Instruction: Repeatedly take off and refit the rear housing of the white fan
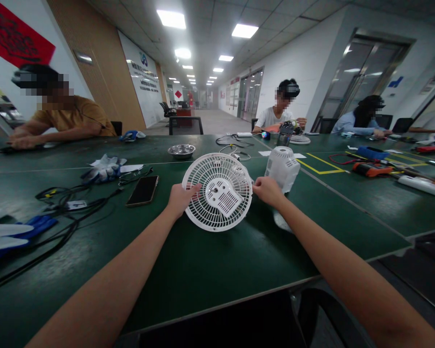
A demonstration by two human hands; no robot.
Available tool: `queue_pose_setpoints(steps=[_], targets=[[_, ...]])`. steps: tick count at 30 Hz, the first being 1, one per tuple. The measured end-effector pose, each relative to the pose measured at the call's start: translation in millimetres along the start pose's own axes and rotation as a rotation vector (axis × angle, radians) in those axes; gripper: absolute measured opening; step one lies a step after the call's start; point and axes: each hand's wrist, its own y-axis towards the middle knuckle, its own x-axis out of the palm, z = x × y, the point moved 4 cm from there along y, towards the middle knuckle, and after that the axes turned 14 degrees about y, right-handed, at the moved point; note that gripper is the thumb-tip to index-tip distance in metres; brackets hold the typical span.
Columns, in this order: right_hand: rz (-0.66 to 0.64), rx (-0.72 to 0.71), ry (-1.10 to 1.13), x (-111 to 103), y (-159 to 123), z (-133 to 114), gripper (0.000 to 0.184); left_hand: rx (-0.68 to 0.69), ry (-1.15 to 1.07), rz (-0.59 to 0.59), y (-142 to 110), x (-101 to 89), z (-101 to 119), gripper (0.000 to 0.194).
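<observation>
A round white fan grille with a slotted central cover is held upright and slightly tilted above the green table. My left hand grips its left rim, thumb across the spokes and the other fingers hidden behind. At the opposite rim, my right hand is closed with its fingertips against the edge; part of those fingers is out of sight. Just behind my right wrist stands a white plastic fan housing, its lower part partly covered by my forearm.
Left of the grille lie a phone, black cables and work gloves. A metal bowl sits beyond it. Several people work around the table, whose front edge is close to me. Tools, including an orange-and-black one, lie at right.
</observation>
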Motion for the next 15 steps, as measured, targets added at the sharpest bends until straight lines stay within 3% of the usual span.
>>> queue_pose_setpoints(steps=[3,7,9,15], targets=[[-0.448,0.127,0.534,27.8,-19.8,-12.9,0.047,0.01,0.008,0.016,1.4,0.1,-2.4,0.018],[-0.86,0.366,0.989,57.8,-47.7,-31.0,0.058,0.065,0.043,0.106,0.0,-5.1,-1.5,0.02],[-0.886,0.405,1.145,62.6,-53.2,-38.8,0.056,0.094,0.069,0.172,-1.5,-10.1,0.7,0.024],[-0.597,0.414,1.393,65.8,-54.5,-50.6,0.03,0.174,0.109,0.279,-1.5,-18.9,5.9,0.033]])
